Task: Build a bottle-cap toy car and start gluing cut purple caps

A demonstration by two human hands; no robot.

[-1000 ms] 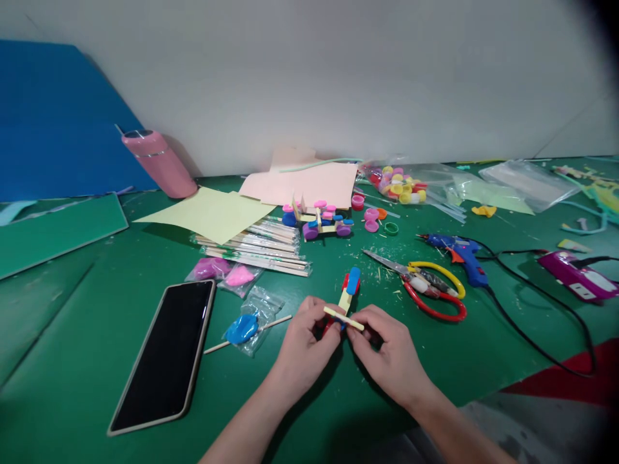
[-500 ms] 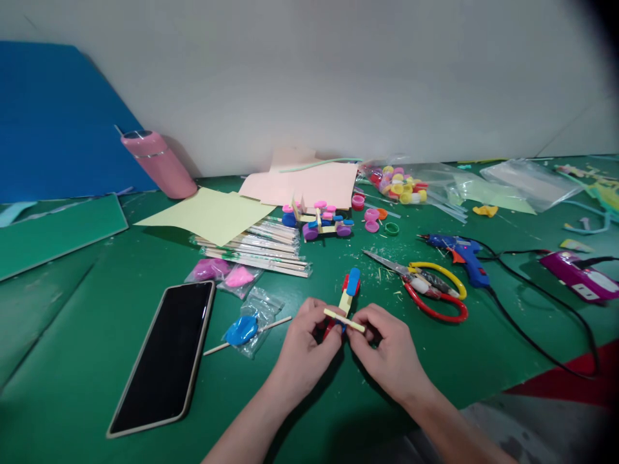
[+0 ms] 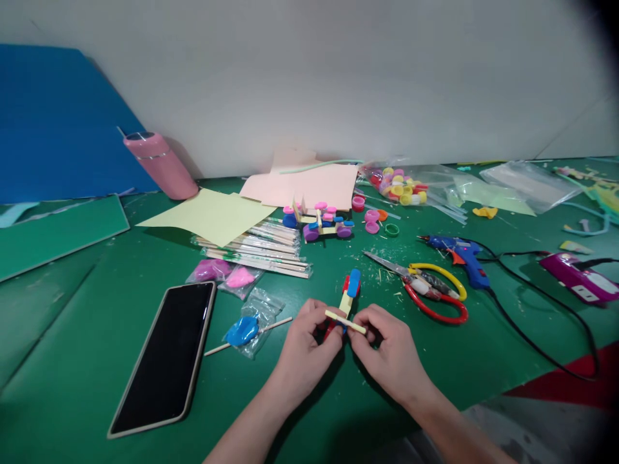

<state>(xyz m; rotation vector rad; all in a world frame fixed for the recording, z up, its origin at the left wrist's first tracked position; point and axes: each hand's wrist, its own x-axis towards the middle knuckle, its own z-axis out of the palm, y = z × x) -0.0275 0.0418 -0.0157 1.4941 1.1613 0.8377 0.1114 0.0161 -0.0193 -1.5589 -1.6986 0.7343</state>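
Between my hands, low in the middle of the view, is a small craft-stick toy car (image 3: 346, 304) with red wheels and a blue piece at its far end. A pale flat stick (image 3: 345, 321) lies across its near end. My left hand (image 3: 309, 341) is closed round the car's near left side, its thumb and fingers pinching there. My right hand (image 3: 384, 345) is closed too, its thumb and forefinger at the right end of the pale stick. The fingers partly hide the near wheels.
Scissors (image 3: 430, 290) and a blue glue gun (image 3: 459, 254) with its cable lie to the right. Leftward are a phone (image 3: 162, 361), blue clay (image 3: 242, 330) and wrapped sticks (image 3: 256, 251). Behind stand finished toy cars (image 3: 326, 222), bottle caps (image 3: 371, 221) and a pink bottle (image 3: 162, 164).
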